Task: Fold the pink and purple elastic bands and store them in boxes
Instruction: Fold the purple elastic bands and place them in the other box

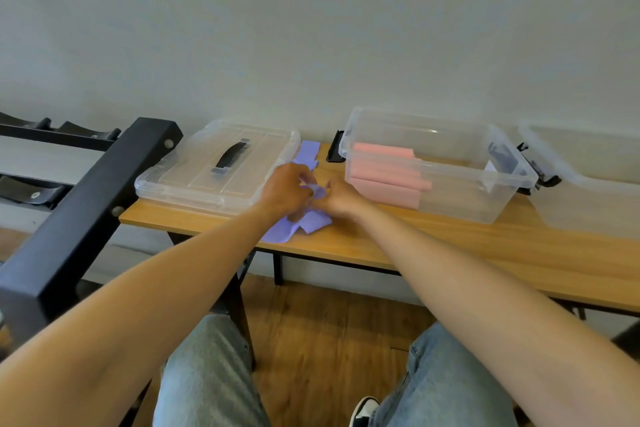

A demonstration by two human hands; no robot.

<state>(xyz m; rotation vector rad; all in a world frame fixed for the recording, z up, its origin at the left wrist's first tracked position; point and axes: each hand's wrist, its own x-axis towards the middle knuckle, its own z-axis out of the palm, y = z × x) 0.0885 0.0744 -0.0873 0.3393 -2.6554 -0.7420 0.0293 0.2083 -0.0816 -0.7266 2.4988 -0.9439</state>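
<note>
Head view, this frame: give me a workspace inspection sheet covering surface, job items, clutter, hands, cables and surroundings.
Surface: wooden table against a pale wall.
Job's things: purple elastic band lying loose on the table between the lid and the box, partly under the hands; folded pink bands stacked inside the open clear box; a second clear box at the right edge, contents not discernible.
Clutter: clear lid with black handle flat on the table's left end.
Hands: left hand and right hand both pinch the purple band.
Cables: nothing seen.
Surroundings: black metal rack at left; wooden floor below.
</note>
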